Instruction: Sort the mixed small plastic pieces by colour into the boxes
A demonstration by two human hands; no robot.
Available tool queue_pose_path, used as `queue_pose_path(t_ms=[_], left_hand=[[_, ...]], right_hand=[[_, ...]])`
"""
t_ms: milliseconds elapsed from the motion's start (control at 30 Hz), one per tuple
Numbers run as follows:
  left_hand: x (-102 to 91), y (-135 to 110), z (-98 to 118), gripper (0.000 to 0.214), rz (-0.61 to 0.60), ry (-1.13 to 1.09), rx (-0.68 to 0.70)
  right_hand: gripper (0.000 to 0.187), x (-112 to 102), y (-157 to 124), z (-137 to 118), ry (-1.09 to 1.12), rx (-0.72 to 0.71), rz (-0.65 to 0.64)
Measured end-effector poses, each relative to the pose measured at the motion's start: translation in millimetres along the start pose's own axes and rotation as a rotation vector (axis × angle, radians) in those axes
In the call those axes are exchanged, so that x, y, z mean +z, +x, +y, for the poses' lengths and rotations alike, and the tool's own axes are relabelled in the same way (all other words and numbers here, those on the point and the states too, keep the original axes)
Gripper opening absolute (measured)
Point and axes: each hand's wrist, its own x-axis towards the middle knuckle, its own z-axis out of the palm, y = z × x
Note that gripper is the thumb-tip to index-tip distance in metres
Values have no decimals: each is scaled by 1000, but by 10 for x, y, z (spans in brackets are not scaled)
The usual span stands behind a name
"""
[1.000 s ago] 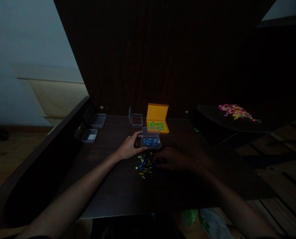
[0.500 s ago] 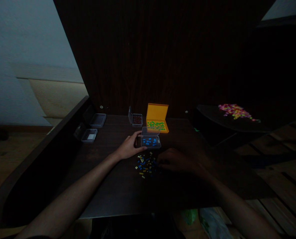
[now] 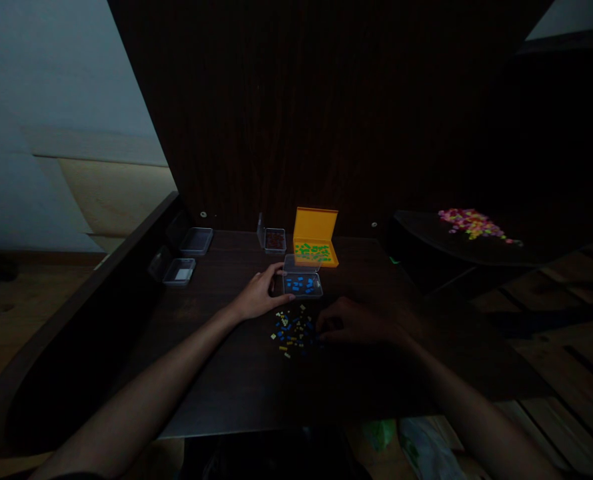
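Note:
My left hand (image 3: 260, 295) grips the left end of a small clear plastic box (image 3: 319, 291), thumb at the near corner and fingers at the far side. The box's lid stands up at the back, and several blue toy bricks (image 3: 300, 287) lie inside. Just in front of it a loose pile of tiny yellow, cream and blue bricks (image 3: 292, 327) is spread on the dark table. At the pile's right edge is my right hand (image 3: 349, 321), fingers curled and closed, tips low by the bricks. Shadow hides whatever is between those fingertips.
Behind the clear box stands an open orange box (image 3: 316, 224) holding green pieces. A clear box of dark reddish pieces (image 3: 275, 241) is left of it. Two more clear cases (image 3: 196, 241) sit at the far left. Colourful beads (image 3: 471, 223) lie on a side surface at right.
My right hand has shifted very slightly at the pile's right edge, its fingers now curled a little more visibly. My left hand and the clear box have stayed in place.

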Motion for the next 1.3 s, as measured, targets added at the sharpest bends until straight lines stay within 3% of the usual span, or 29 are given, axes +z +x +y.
queue_pose_path(t_ms=[533,800,1133,1300], left_hand=[[4,2,-7,76,3,32,-6],[10,-1,-20,76,12,35,3],[5,0,-6,76,6,31,-12],[13,3,-14,74,18,26,6]], right_hand=[[9,84,18,52,99,55,28],[15,77,15,139,129,129,119],[26,53,14,177,219,138,55],[29,51,11,182,208,141,90]])
